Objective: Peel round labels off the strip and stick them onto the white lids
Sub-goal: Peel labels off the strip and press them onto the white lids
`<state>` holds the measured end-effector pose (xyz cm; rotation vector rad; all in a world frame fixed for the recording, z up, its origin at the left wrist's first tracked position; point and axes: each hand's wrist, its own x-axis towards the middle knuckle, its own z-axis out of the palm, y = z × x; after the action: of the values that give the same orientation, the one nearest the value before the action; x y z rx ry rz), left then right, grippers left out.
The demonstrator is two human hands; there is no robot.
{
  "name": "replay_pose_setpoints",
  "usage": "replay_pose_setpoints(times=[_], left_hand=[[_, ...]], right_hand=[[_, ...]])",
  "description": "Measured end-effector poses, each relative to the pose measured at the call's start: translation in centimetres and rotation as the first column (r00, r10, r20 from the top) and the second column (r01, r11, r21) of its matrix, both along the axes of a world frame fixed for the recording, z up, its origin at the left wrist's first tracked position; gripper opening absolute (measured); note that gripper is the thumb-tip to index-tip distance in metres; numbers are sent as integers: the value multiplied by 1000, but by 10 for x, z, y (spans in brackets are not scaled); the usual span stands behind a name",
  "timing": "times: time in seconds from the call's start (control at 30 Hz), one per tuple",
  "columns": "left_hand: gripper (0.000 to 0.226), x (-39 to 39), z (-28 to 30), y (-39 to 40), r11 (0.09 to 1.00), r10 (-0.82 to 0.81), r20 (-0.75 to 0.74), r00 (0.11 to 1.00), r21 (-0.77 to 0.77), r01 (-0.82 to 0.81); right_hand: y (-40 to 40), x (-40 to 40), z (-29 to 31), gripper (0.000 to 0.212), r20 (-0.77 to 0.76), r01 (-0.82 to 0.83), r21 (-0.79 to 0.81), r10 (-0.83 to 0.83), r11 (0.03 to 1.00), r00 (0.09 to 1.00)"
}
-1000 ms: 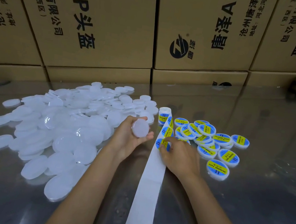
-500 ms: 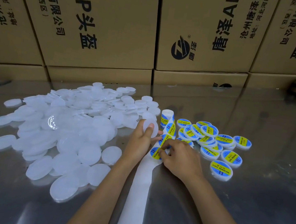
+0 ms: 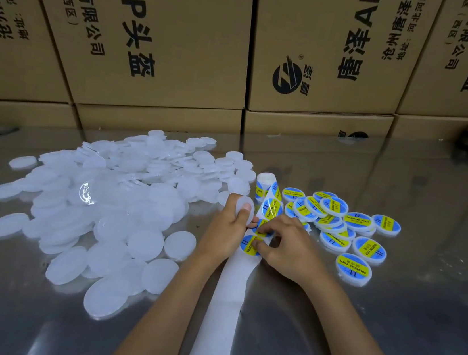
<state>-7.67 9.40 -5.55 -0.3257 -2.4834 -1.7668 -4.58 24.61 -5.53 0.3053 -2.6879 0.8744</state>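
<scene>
Gripping a plain round white plastic lid [image 3: 244, 208] left of the white backing strip [image 3: 227, 301], the left hand [image 3: 227, 230] curls; right hand [image 3: 289, 248] fingertips pinch a blue-and-yellow round label [image 3: 251, 245] on it.

We see our two bare arms reach out in front of us, side by side. Our left hand [image 3: 228, 224] is curled up, with its thumb on top. It holds a white lid [image 3: 245, 208] by the edge. Our right hand [image 3: 287, 248] sits just beside it, palm down. Its fingers [image 3: 264, 228] bend in and pinch at a round label [image 3: 261, 231]. Our two hands almost touch.
</scene>
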Motion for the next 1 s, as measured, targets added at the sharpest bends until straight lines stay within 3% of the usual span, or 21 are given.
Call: replay_pose_setpoints(times=[0.2, 0.5, 0.77, 0.87, 1.0], left_hand=[[20, 0, 3, 0, 999, 17, 12, 1000, -35, -17], [16, 2, 5, 0, 999, 50, 66, 997, 18, -51], [25, 5, 7, -3, 993, 94, 47, 995, -74, -90], [30, 6, 9, -3, 994, 84, 51, 995, -81, -80], [30, 7, 10, -2, 991, 92, 54, 994, -102, -86]], right_hand=[[-1, 0, 0, 30, 15, 32, 43, -33, 999, 999], [0, 0, 1, 17, 34, 39, 21, -40, 999, 999], [-3, 0, 1, 18, -108, 15, -58, -21, 998, 994], [-6, 1, 4, 18, -147, -10, -158, -13, 987, 989], [-11, 2, 11, 23, -81, -19, -505, -25, 863, 996]])
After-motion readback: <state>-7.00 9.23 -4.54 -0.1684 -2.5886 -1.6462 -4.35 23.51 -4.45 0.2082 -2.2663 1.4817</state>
